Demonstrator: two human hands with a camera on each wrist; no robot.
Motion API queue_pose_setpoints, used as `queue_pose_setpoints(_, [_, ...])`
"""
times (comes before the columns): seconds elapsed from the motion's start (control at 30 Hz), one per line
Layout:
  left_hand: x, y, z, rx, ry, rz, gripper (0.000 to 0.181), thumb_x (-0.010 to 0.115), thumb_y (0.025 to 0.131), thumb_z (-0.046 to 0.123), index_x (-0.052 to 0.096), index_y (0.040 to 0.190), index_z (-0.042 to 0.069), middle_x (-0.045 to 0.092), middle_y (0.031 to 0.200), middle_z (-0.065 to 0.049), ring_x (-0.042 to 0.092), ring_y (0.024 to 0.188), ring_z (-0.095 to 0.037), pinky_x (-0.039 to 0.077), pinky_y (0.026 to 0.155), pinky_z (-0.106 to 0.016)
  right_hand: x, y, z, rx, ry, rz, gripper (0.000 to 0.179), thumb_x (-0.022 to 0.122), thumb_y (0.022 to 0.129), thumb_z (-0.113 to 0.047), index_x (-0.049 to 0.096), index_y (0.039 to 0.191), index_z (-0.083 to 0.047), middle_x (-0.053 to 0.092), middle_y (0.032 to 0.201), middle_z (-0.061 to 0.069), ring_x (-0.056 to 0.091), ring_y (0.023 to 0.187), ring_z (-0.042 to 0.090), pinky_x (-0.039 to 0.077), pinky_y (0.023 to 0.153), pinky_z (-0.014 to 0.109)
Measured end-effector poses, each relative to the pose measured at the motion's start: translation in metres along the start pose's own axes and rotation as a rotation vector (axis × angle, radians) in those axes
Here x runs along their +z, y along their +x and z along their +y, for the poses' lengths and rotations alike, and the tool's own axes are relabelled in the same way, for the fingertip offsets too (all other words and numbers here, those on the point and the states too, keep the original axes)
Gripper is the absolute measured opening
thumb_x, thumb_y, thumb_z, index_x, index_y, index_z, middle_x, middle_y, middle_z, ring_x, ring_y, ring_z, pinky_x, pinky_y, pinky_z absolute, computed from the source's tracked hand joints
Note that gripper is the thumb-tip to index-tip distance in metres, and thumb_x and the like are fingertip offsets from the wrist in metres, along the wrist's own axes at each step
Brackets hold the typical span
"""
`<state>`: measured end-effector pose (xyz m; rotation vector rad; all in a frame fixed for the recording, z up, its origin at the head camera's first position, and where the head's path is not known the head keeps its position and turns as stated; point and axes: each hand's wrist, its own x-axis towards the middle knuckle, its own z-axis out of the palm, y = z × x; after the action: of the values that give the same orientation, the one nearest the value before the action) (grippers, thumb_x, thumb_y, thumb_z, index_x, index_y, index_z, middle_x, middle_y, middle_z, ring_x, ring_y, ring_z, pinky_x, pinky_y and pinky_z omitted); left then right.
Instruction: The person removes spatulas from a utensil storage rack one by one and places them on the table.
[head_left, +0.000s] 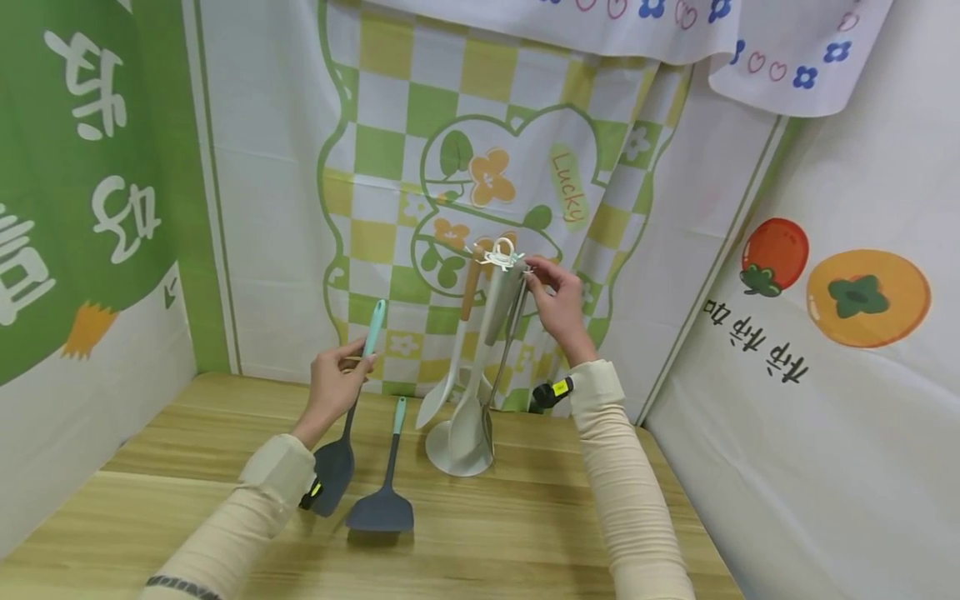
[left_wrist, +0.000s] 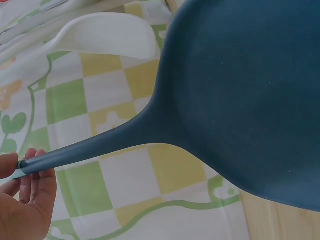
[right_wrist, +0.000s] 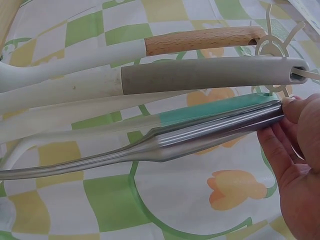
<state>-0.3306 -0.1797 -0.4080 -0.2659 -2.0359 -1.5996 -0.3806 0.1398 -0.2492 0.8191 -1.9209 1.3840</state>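
Observation:
My left hand (head_left: pixel 337 383) grips a dark blue turner (left_wrist: pixel 230 95) by its mint handle, its broad blade hanging down over the table. At the top of a white utensil stand (head_left: pixel 459 468), the thumb and fingers of my right hand (head_left: pixel 557 304) pinch the end of a stainless steel handle (right_wrist: pixel 215 125). That handle's tip is right beside the hooks of the white hook ring (head_left: pixel 501 257). Around the stand hang a white utensil with a wooden handle (right_wrist: pixel 200 41), one with a grey handle (right_wrist: pixel 205 76) and one with a mint handle (right_wrist: pixel 210 110).
A second dark blue turner (head_left: pixel 381 507) with a mint handle is on the wooden table (head_left: pixel 510 542), right of the held one. Behind the stand hangs a green and yellow checked cloth (head_left: pixel 405 167). White printed panels (head_left: pixel 825 433) close in the sides.

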Motion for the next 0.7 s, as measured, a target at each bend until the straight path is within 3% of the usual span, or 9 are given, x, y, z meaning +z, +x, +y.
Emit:
queue_pose_setpoints(0.2, [-0.007,-0.004,-0.01,-0.022,0.032,-0.002,0.042,0.063,0.099,0.004,0.057,0.139,-0.007,0.068,0.119,-0.028,0.072,0.088,-0.018,0.062,0.069,-0.021,0.001,0.0,-0.001,-0.024,0.002,0.006,0.023,0.061,0.095,0.011,0.066,0.117,0.017,0.067,0.104,0.035,0.065,0.09,0.046,0.056,0.075,0.018])
queue_pose_setpoints(0.33, [-0.01,-0.009,-0.017,-0.037,0.039,0.007,0.04,0.064,0.099,0.004,0.058,0.137,-0.007,0.068,0.117,-0.029,0.069,0.083,-0.006,0.064,0.072,-0.026,0.002,-0.002,0.001,-0.017,0.01,-0.001,0.023,0.061,0.095,0.011,0.066,0.116,0.017,0.067,0.103,0.035,0.066,0.088,0.043,0.057,0.075,0.018])
queue_pose_setpoints(0.5, [-0.012,-0.012,-0.02,-0.035,0.046,0.02,0.041,0.064,0.099,0.003,0.057,0.137,-0.009,0.069,0.116,-0.029,0.07,0.081,-0.005,0.065,0.072,-0.033,0.001,-0.001,0.002,-0.004,0.008,-0.004,0.022,0.061,0.095,0.011,0.067,0.116,0.016,0.068,0.105,0.034,0.067,0.086,0.034,0.058,0.076,0.018])
queue_pose_setpoints(0.63, [-0.013,-0.01,-0.021,-0.036,0.054,0.022,0.04,0.064,0.099,0.004,0.057,0.137,-0.008,0.069,0.115,-0.029,0.066,0.077,0.004,0.064,0.068,-0.027,0.001,0.001,0.001,0.006,0.012,-0.005,0.023,0.061,0.095,0.011,0.067,0.116,0.016,0.068,0.107,0.035,0.065,0.088,0.039,0.057,0.076,0.017])
queue_pose_setpoints(0.7, [-0.013,-0.009,-0.021,-0.035,0.056,0.024,0.04,0.064,0.099,0.004,0.058,0.137,-0.009,0.069,0.114,-0.029,0.07,0.08,-0.005,0.062,0.066,-0.023,0.0,0.002,0.0,0.013,0.016,-0.005,0.023,0.06,0.095,0.012,0.067,0.117,0.016,0.067,0.107,0.035,0.065,0.089,0.041,0.057,0.076,0.017])
